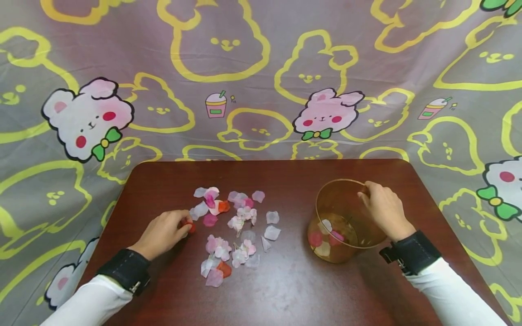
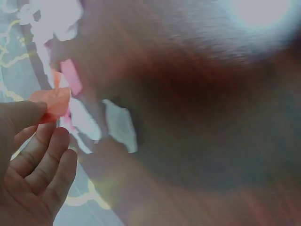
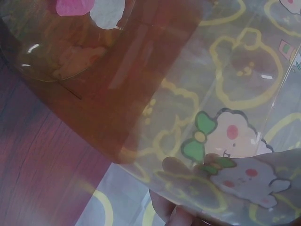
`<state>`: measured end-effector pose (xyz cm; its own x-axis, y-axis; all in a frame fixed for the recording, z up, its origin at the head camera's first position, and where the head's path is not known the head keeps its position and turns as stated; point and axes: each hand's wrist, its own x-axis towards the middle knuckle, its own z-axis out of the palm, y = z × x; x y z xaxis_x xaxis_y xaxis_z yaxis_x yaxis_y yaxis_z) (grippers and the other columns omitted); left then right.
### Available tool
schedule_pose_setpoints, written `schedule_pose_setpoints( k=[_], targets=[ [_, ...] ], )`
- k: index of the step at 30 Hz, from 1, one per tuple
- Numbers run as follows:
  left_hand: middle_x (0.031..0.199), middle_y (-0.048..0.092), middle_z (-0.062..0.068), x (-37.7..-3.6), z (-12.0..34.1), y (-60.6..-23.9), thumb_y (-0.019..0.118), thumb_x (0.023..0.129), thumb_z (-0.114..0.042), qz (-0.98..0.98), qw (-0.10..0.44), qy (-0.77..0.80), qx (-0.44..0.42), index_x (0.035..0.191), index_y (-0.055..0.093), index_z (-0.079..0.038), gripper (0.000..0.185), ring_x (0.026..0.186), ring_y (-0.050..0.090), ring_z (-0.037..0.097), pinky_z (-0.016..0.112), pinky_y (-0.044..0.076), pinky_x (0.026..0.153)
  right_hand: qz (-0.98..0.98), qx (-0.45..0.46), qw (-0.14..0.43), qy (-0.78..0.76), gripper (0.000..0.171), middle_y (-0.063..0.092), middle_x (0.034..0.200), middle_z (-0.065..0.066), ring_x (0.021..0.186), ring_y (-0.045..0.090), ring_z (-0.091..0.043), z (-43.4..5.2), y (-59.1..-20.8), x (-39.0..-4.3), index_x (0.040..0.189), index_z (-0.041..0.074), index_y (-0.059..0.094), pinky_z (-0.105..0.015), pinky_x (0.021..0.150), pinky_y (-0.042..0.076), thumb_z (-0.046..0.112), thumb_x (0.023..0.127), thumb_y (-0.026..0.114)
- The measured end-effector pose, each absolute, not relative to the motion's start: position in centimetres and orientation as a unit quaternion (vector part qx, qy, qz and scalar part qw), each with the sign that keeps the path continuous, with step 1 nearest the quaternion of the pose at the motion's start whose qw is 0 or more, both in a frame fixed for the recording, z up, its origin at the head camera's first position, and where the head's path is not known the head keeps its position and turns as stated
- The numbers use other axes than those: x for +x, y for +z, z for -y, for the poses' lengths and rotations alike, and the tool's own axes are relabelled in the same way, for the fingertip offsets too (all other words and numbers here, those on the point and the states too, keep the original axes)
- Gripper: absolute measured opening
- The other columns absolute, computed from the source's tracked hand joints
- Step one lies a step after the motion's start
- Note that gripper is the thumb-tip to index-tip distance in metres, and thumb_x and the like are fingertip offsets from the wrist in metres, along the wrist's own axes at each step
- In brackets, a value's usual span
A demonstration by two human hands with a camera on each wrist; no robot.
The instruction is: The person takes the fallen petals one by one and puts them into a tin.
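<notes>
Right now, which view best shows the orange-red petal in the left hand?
Left wrist: the petal shows large, pinched by the left hand. The head view shows a small part; right wrist view, none.

Amber container (image 3: 136, 70): held by right grip (image 3: 170, 213) | inside: pink petal (image 3: 74, 6), white petal (image 3: 108, 13) | wooden table (image 3: 47, 146): alongside

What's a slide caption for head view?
Left hand pinches a reddish petal beside scattered petals; right hand grips a clear amber bin by its rim, loose petals inside.
</notes>
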<state>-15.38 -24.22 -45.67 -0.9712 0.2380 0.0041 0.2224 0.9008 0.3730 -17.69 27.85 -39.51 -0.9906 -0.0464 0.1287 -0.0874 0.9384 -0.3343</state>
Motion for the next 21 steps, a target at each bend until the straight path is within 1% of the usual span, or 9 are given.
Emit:
schedule_pose_setpoints(
  k=[4, 9, 11, 13, 16, 21],
  targets=[
    [0.079, 0.065, 0.003, -16.0, 23.5, -44.5, 0.078, 0.086, -0.012, -0.974, 0.020, 0.190, 0.124, 0.099, 0.071, -0.005, 0.016, 0.065, 0.052, 0.015, 0.029, 0.042, 0.055, 0.982, 0.035, 0.064, 0.173, 0.013, 0.064, 0.073, -0.014, 0.060, 0.058, -0.028, -27.8, -39.5, -17.7, 0.094, 0.000, 0.064, -0.039, 0.050, 0.041, 0.013, 0.097, 0.065],
    [0.086, 0.070, 0.006, -16.7, 22.2, -43.2, 0.079, 0.087, -0.016, -0.973, 0.013, 0.183, 0.138, 0.103, 0.072, -0.005, 0.020, 0.070, 0.055, 0.017, 0.034, 0.051, 0.064, 0.982, 0.033, 0.064, 0.173, 0.014, 0.063, 0.072, -0.014, 0.060, 0.058, -0.029, -27.8, -39.5, -17.7, 0.093, 0.001, 0.063, -0.040, 0.050, 0.041, 0.014, 0.096, 0.066],
    [0.087, 0.071, 0.005, -17.0, 21.7, -42.8, 0.079, 0.087, -0.017, -0.972, 0.004, 0.180, 0.149, 0.103, 0.073, -0.005, 0.020, 0.071, 0.055, 0.017, 0.035, 0.052, 0.066, 0.982, 0.033, 0.064, 0.173, 0.014, 0.063, 0.071, -0.013, 0.060, 0.057, -0.028, -27.8, -39.5, -17.7, 0.093, 0.001, 0.063, -0.039, 0.050, 0.041, 0.014, 0.096, 0.066],
    [0.083, 0.069, 0.004, -17.2, 21.0, -42.4, 0.078, 0.088, -0.019, -0.971, 0.002, 0.177, 0.159, 0.104, 0.073, -0.005, 0.021, 0.070, 0.054, 0.016, 0.033, 0.050, 0.065, 0.982, 0.033, 0.063, 0.174, 0.014, 0.062, 0.071, -0.013, 0.060, 0.057, -0.028, -27.8, -39.5, -17.7, 0.092, 0.001, 0.063, -0.038, 0.050, 0.040, 0.014, 0.096, 0.065],
    [0.083, 0.069, 0.004, -17.6, 19.7, -41.6, 0.078, 0.089, -0.020, -0.969, 0.002, 0.177, 0.174, 0.108, 0.073, -0.004, 0.025, 0.069, 0.054, 0.016, 0.030, 0.050, 0.063, 0.982, 0.033, 0.064, 0.173, 0.014, 0.062, 0.070, -0.012, 0.060, 0.057, -0.028, -27.8, -39.6, -17.7, 0.091, 0.002, 0.063, -0.038, 0.050, 0.040, 0.014, 0.096, 0.065],
    [0.091, 0.072, 0.007, -18.4, 17.1, -40.3, 0.078, 0.089, -0.018, -0.962, -0.006, 0.170, 0.213, 0.110, 0.072, -0.004, 0.026, 0.073, 0.058, 0.017, 0.037, 0.058, 0.072, 0.982, 0.031, 0.062, 0.175, 0.014, 0.063, 0.071, -0.013, 0.060, 0.058, -0.029, -27.8, -39.6, -17.7, 0.093, 0.001, 0.063, -0.039, 0.050, 0.041, 0.014, 0.097, 0.065]
  ],
)
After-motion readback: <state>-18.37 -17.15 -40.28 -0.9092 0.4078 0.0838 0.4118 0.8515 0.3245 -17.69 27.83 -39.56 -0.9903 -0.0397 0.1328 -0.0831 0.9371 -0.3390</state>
